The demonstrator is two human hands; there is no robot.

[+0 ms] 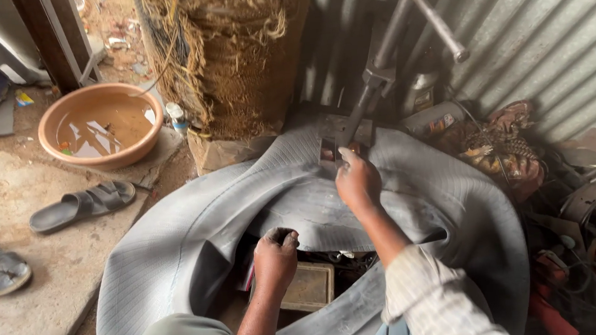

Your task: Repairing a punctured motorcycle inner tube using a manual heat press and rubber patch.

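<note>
Head: inner tube (pixel 195 227) under both hands; left grip (pixel 275 252) fisted on it, right grip (pixel 357 180) pressed flat.

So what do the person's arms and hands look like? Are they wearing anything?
No gloves: both hands are bare and smudged with dark grime. The left hand has a bare forearm with no sleeve showing. The right hand has a pale, faintly checked shirt sleeve bunched at the elbow. No watch or rings show.

A corrugated metal wall (pixel 552 30) is rising on the right. Daylight is falling on a dusty concrete floor (pixel 17 328), where a basin of water (pixel 101 126) and grey sandals (pixel 82 205) are lying beside a burlap-wrapped post (pixel 230 51).
</note>
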